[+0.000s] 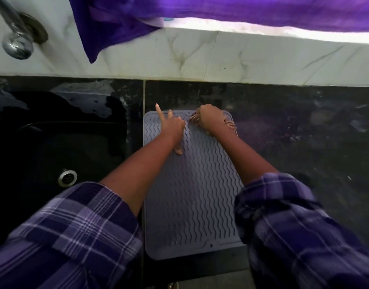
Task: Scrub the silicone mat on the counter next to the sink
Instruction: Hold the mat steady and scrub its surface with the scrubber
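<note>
A grey silicone mat (192,195) with wavy ridges lies flat on the dark counter, just right of the sink. My left hand (172,127) rests on the mat's far left part, fingers spread and thumb pressed down, holding nothing. My right hand (210,119) is at the mat's far right corner, closed on a brownish fibrous scrubber (229,124) whose strands stick out beside the wrist. Both forearms cross over the mat and hide parts of its sides.
A black sink (60,142) with a metal drain (67,177) lies left of the mat. A chrome tap (16,36) sits far left on the white marble backsplash (242,59). A purple cloth (108,28) hangs over the ledge. Dark counter (304,132) stretches to the right.
</note>
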`<action>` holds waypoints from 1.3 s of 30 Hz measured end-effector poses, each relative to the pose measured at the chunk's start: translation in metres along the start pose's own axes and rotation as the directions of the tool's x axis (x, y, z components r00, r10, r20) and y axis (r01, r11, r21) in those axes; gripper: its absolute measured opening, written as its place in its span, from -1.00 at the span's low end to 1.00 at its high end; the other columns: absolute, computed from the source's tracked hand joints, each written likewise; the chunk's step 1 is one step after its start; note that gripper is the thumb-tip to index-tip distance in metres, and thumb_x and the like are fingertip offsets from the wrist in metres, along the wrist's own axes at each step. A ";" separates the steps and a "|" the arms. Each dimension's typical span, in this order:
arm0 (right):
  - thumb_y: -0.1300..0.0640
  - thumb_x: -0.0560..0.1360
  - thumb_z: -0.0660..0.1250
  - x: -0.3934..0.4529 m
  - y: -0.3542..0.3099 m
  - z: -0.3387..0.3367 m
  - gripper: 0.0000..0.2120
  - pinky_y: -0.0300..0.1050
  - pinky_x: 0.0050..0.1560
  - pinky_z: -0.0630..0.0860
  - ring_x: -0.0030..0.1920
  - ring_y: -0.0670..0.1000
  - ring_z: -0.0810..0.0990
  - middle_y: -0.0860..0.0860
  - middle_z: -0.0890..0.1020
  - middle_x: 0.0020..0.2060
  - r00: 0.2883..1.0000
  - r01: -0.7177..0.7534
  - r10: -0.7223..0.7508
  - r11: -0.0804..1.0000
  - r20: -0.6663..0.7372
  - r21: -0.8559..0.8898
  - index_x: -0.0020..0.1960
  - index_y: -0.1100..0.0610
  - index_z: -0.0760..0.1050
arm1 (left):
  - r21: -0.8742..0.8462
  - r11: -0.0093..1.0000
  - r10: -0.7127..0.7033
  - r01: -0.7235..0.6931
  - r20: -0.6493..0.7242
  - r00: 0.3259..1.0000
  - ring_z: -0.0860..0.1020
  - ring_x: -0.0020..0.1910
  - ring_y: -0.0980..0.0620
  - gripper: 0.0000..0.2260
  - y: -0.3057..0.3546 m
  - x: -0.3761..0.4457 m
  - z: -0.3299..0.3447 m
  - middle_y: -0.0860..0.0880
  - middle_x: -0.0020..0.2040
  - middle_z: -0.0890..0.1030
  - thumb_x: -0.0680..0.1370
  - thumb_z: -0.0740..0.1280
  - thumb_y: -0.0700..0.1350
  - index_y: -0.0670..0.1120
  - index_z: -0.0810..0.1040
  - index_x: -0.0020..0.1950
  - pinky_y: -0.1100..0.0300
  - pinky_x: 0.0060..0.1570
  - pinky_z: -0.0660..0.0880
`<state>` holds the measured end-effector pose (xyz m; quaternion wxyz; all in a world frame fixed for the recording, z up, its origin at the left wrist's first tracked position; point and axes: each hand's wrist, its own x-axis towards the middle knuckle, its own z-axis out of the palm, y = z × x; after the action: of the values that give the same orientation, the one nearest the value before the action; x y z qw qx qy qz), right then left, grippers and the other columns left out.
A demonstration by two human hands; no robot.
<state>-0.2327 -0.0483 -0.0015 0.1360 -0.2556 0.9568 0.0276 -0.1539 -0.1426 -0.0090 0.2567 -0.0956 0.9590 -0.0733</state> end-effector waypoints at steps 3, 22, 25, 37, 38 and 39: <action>-0.06 0.52 0.25 -0.042 0.009 0.013 -0.67 -0.08 -0.11 0.49 -0.16 0.13 0.61 0.12 0.64 -0.20 0.998 0.005 -0.013 0.992 0.066 0.126 -0.11 0.20 0.62 | -0.015 0.999 0.029 -0.030 -0.004 1.000 -0.01 0.57 -0.19 -0.14 -0.002 -0.001 0.001 -0.04 0.51 0.30 0.24 0.54 0.21 -0.02 0.34 0.46 -0.56 0.28 -0.18; -0.07 0.46 0.34 -0.094 -0.002 0.019 -0.73 -0.17 -0.23 0.45 -0.24 0.00 0.55 0.02 0.60 -0.23 0.981 0.009 -0.044 0.983 0.190 0.181 -0.02 0.11 0.64 | 0.029 0.999 0.029 -0.029 -0.008 1.000 -0.14 0.56 -0.24 -0.01 0.001 -0.014 0.004 -0.01 0.59 0.08 0.30 0.49 0.24 -0.03 0.08 0.58 -0.54 0.31 -0.18; -0.03 0.47 0.33 -0.179 0.000 0.043 -0.79 -0.18 -0.20 0.50 -0.28 -0.05 0.53 -0.03 0.56 -0.29 0.933 0.031 -0.090 0.985 0.349 0.171 -0.09 0.10 0.62 | 0.056 0.998 0.040 -0.036 -0.065 0.997 -0.12 0.56 -0.23 -0.04 0.001 -0.020 0.005 -0.03 0.58 0.11 0.32 0.47 0.25 -0.05 0.11 0.57 -0.52 0.33 -0.16; 0.12 0.49 0.31 -0.142 -0.001 0.010 -0.75 0.00 0.09 0.50 0.08 0.19 0.59 0.18 0.64 0.04 0.992 -0.020 0.011 0.997 0.128 0.070 0.10 0.22 0.58 | -0.080 0.979 0.187 -0.189 -0.031 0.982 -0.08 0.56 -0.22 -0.11 0.027 -0.099 0.043 -0.01 0.57 0.16 0.32 0.44 0.29 0.07 0.16 0.55 -0.49 0.30 -0.27; 0.10 0.50 0.30 -0.149 0.000 0.020 -0.74 0.00 0.08 0.50 0.08 0.19 0.59 0.17 0.64 0.05 0.989 -0.036 0.025 0.996 0.144 0.078 0.11 0.20 0.58 | -0.040 0.982 0.182 -0.183 -0.018 0.983 -0.08 0.56 -0.23 -0.08 0.030 -0.101 0.044 0.00 0.58 0.13 0.31 0.43 0.31 0.05 0.13 0.56 -0.49 0.31 -0.25; 0.08 0.50 0.30 -0.159 0.000 0.028 -0.73 -0.01 0.07 0.50 0.07 0.18 0.59 0.16 0.64 0.06 0.987 -0.048 0.033 0.994 0.157 0.093 0.12 0.18 0.58 | -0.024 0.984 0.174 -0.174 -0.023 0.985 -0.08 0.56 -0.23 -0.08 0.031 -0.102 0.045 0.01 0.58 0.12 0.31 0.42 0.31 0.04 0.14 0.55 -0.49 0.32 -0.24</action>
<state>-0.0933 0.0317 0.0152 0.2217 -0.2263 0.9485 0.0037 -0.0490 -0.0937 -0.0043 0.2510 -0.0139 0.9671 -0.0394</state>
